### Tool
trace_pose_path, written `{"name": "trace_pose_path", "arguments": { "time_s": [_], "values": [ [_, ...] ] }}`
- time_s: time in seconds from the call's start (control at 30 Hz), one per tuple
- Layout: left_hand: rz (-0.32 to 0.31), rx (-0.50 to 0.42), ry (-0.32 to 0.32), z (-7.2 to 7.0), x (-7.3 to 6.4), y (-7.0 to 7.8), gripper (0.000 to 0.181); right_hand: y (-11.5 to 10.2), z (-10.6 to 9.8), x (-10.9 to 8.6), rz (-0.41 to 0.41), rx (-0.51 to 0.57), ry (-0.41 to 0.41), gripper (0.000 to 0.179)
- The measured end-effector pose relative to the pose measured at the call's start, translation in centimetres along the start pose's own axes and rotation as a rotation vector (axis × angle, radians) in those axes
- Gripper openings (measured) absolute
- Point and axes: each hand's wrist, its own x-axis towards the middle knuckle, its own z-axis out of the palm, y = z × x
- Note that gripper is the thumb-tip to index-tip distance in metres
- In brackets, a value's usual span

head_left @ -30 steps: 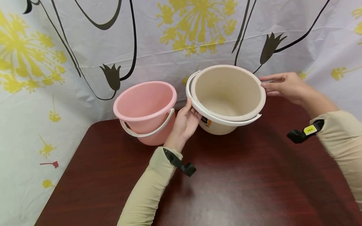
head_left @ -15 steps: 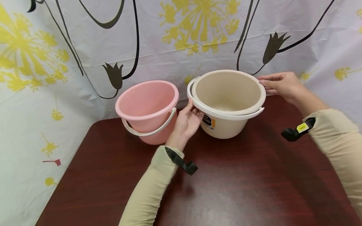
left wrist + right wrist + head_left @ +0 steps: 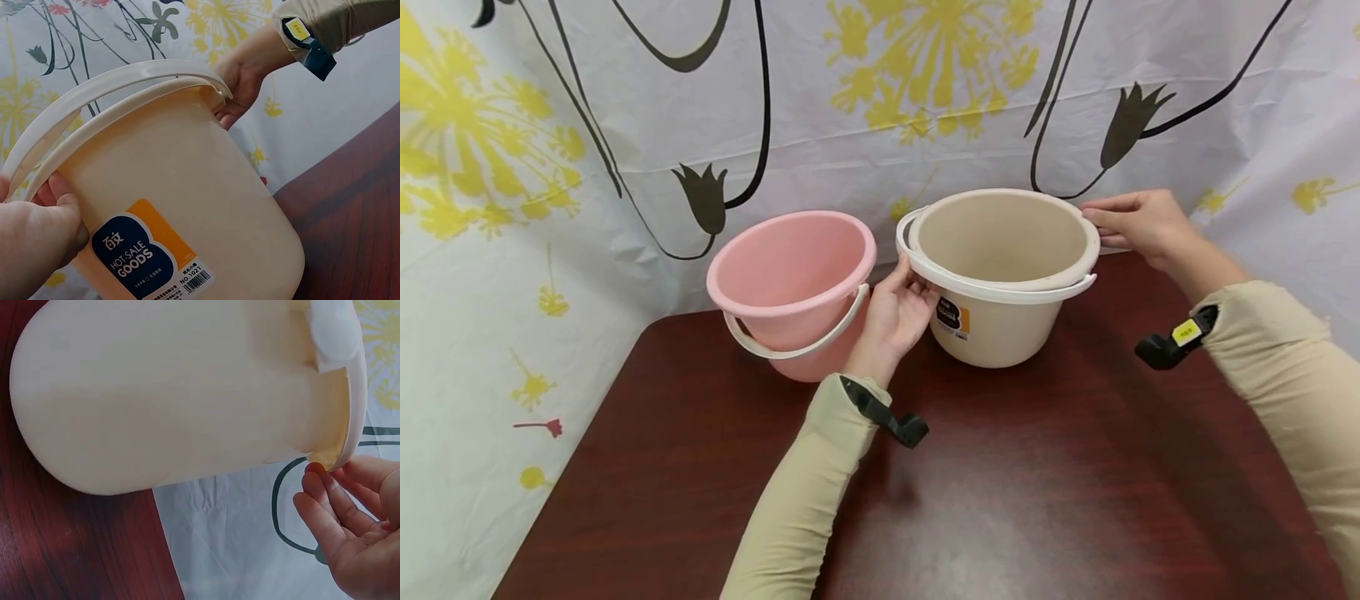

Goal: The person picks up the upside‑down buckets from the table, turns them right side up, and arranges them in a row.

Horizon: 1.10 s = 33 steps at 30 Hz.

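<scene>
A cream bucket (image 3: 1000, 333) stands nearly upright toward the back of the table, its white handle (image 3: 992, 292) lowered along the front rim. My left hand (image 3: 898, 321) grips its left rim, the thumb near the handle and fingers curled under the lip. At the opposite side, my right hand (image 3: 1142, 227) pinches the rim, as the right wrist view shows with the thumb and fingertips at the lip (image 3: 357, 406). A label (image 3: 150, 250) in dark blue and orange is on the bucket's front wall. Both buckets show bare insides in the head view.
A pink bucket (image 3: 775, 311) with a white handle stands just left of my left hand. Behind both buckets hangs a white cloth (image 3: 820, 100) printed with yellow flowers and dark tulips. The dark red wooden table (image 3: 1000, 483) stretches toward me.
The cream bucket has tipped back from leaning toward me to nearly upright, its far rim sinking and more of its label showing. Both hands keep hold of its rim.
</scene>
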Motion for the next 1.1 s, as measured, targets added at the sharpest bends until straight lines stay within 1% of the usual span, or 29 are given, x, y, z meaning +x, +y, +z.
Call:
{"name": "trace_pose_path", "arguments": {
  "time_s": [0.23,0.33,0.47,0.6,0.7,0.8,0.93,1.1],
  "values": [
    [-0.006,0.008,0.012,-0.4,-0.1,0.1,0.018,-0.2,0.1,-0.1,0.003,-0.015,0.003,0.015],
    [0.006,0.037,0.009,-0.7,-0.2,0.2,0.019,-0.3,0.0,-0.1,0.002,-0.038,0.003,0.015],
    [0.028,0.076,-0.015,-1.2,-0.3,0.2,0.023,-0.4,0.0,0.0,0.005,-0.075,-0.005,0.013],
    [0.041,0.100,-0.016,-1.9,-0.4,0.1,0.026,-0.4,0.0,0.0,0.015,-0.072,-0.006,0.012],
    [0.041,0.119,0.005,-2.4,-0.2,-0.1,0.027,-0.3,-0.2,0.0,0.025,-0.053,-0.006,0.013],
    [0.036,0.134,0.026,-3.1,-0.2,-0.2,0.026,-0.2,-0.3,0.0,0.026,-0.061,-0.010,0.012],
    [0.015,0.158,0.059,-3.9,-0.3,-0.3,0.023,-0.1,-0.3,0.2,0.017,-0.092,-0.010,0.012],
    [-0.015,0.184,0.091,-4.6,-0.3,-0.5,0.022,-0.2,-0.3,0.1,0.007,-0.092,-0.011,0.012]
  ]
}}
